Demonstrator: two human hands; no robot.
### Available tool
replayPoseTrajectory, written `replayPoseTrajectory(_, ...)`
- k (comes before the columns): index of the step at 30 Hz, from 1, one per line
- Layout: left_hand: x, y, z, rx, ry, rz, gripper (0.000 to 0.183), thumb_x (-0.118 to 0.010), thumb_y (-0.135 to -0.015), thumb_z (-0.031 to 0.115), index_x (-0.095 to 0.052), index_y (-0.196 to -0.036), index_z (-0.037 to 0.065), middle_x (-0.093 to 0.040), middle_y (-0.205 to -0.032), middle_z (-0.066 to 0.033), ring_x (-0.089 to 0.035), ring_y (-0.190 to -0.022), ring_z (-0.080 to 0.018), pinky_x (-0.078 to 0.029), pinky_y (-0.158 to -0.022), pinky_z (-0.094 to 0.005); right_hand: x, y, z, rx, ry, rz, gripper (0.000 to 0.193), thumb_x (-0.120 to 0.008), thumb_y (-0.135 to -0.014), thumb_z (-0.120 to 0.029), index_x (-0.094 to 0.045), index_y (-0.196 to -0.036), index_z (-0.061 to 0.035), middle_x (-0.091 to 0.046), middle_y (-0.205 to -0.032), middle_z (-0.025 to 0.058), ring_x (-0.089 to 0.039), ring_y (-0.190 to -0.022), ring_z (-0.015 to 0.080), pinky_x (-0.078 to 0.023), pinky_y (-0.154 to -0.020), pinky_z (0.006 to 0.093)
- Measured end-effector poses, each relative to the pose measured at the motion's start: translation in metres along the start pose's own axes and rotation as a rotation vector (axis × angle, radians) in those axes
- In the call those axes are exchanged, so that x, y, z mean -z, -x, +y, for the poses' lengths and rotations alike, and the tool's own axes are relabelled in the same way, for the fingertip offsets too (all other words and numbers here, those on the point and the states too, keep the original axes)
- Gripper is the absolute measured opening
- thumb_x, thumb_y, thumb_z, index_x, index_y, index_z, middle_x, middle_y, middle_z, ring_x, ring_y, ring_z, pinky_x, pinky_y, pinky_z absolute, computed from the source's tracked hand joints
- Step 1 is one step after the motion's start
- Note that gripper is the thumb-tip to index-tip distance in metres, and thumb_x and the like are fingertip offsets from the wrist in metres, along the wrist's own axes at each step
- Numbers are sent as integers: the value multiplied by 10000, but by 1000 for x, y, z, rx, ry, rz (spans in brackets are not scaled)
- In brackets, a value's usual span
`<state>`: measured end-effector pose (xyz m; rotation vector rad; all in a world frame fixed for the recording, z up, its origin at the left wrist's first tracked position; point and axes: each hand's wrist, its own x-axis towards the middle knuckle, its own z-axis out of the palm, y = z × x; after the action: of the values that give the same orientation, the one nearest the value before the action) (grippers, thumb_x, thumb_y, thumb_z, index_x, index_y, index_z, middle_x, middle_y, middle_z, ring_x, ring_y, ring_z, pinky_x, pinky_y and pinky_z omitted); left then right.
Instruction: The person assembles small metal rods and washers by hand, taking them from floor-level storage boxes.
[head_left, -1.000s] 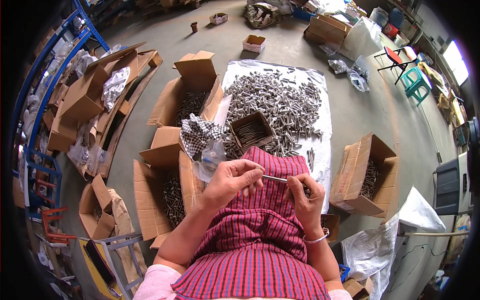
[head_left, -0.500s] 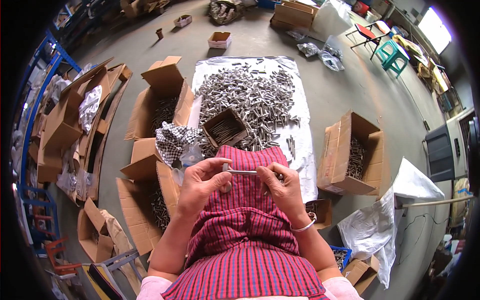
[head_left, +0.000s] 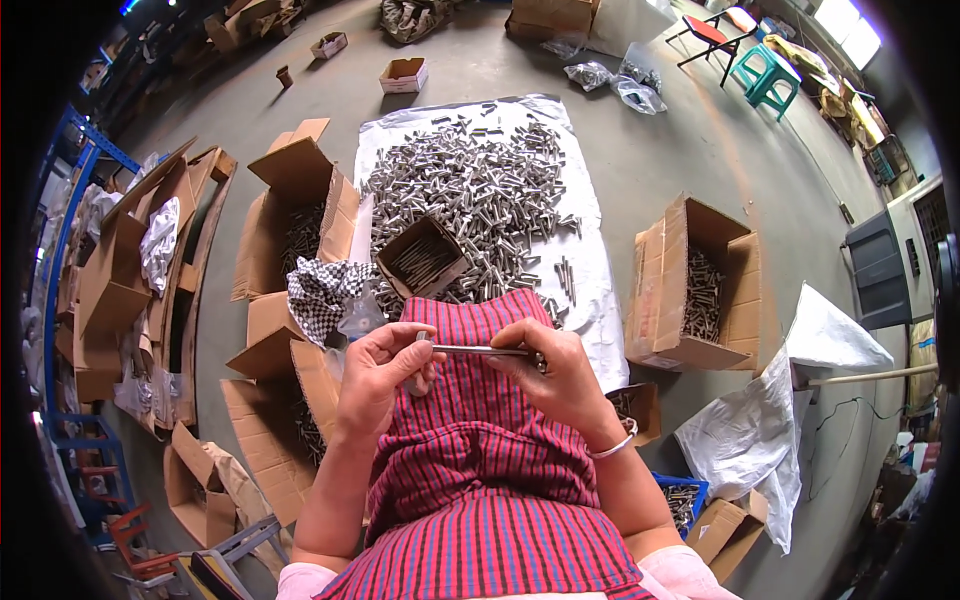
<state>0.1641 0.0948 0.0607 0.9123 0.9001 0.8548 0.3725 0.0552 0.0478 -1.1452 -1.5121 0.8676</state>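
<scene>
Both hands, my left hand (head_left: 375, 372) and right hand (head_left: 560, 365), pinch one metal bolt (head_left: 480, 350), its ends hidden by my fingers.

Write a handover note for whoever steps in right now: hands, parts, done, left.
Left hand: pinches one end of a long metal bolt.
Right hand: grips the bolt's other end, over the striped apron.
Parts: loose bolt pile on the white sheet; small open box at its near edge.
Done: side cartons hold bolts.
Left: most of the pile.
</scene>
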Motion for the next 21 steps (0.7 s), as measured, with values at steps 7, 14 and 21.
replayPoseTrajectory(7, -1, -10, 9, -24, 60, 23, 194, -592, -833, 56, -570, -1004, -32, -636, -799, -103, -576, -625, -112, -463, -524, -202, 5, -6, 0, 66, 435, -79, 118, -644, -755, -23, -611, -867, -7, -627, -741, 121, -626, -628, 247, -483, -559, 291)
replayPoseTrajectory(14, 21, -34, -2, -34, 19, 131, 202, -571, -839, 82, -552, -1010, -24, -622, -816, -123, -565, -606, -119, -443, -522, -221, 69, -25, 103, -576, 2, 354, 146, -618, -820, -119, -644, -838, 24, -611, -643, 18, -476, -488, 48, -354, -425, 225)
replayPoseTrajectory(21, 44, -66, -30, 54, -26, 369, 214, -578, -818, 79, -545, -997, -33, -621, -797, -125, -557, -589, -123, -433, -505, -227, 118, -27, 376, -913, -17, 618, 227, -719, -712, -195, -675, -783, 16, -504, -523, -2, -447, -420, 78, -349, -390, 238)
